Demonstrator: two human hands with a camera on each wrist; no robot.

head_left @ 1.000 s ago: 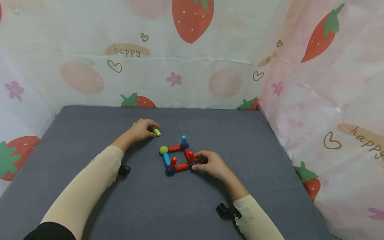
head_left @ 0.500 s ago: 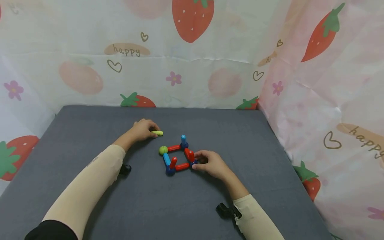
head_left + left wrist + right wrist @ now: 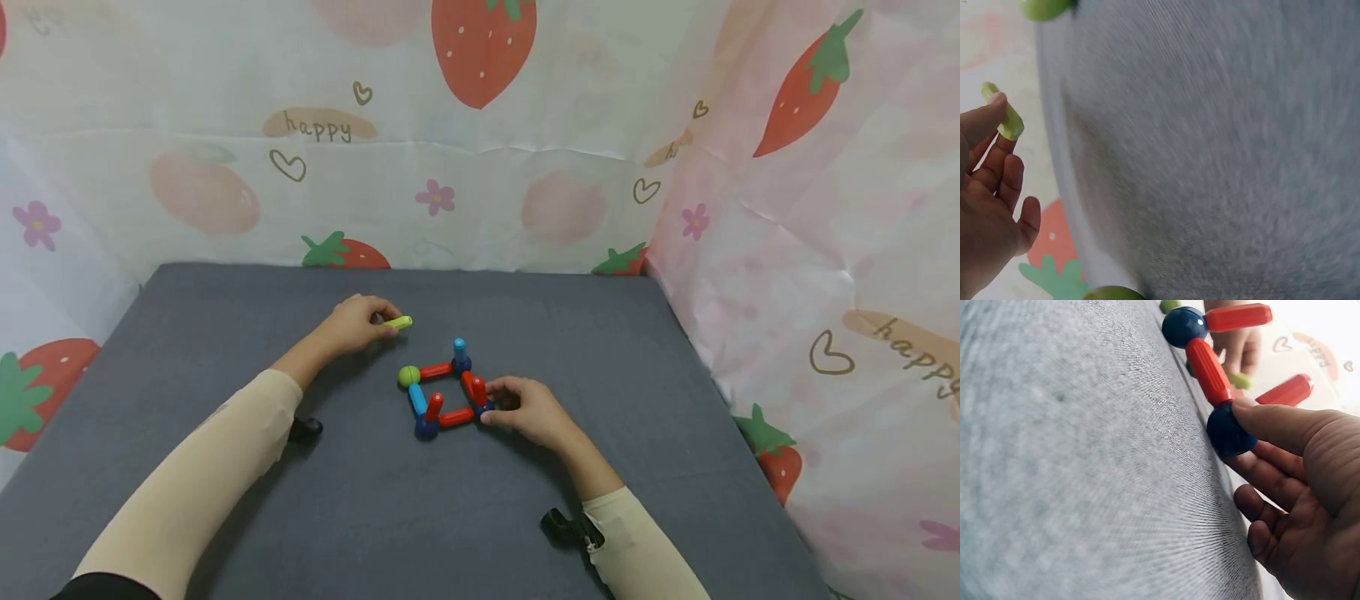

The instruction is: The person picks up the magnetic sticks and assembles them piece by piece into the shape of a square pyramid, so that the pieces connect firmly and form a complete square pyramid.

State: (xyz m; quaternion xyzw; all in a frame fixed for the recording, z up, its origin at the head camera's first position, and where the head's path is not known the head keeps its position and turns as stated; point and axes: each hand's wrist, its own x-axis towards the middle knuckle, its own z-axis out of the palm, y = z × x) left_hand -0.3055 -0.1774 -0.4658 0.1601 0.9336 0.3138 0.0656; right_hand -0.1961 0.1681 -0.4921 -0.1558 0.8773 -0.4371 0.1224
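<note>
Between thumb and fingers, my left hand (image 3: 356, 323) pinches a yellow-green magnetic rod (image 3: 401, 322), held behind the built frame and apart from it. The left wrist view shows this rod (image 3: 1011, 125) gripped near its middle. My right hand (image 3: 532, 410) holds the near right corner of the frame, thumb and fingers on a dark blue ball (image 3: 1225, 432). That four-sided frame has red rods (image 3: 456, 417), one light blue rod (image 3: 417, 400) and a green ball (image 3: 408, 377) at its far left corner. Rods stand upright on the other three corners, two red and one light blue (image 3: 460, 349).
A grey cloth-covered table (image 3: 420, 517) lies under everything. Behind and to the right hangs a strawberry-printed curtain (image 3: 480, 175). In the left wrist view, green round pieces show at the top (image 3: 1044, 6) and bottom (image 3: 1113, 294) edges.
The yellow-green rod has turned in my left hand, from pointing toward me to pointing right and slightly away. That hand has shifted slightly; my right hand and the frame stay nearly still.
</note>
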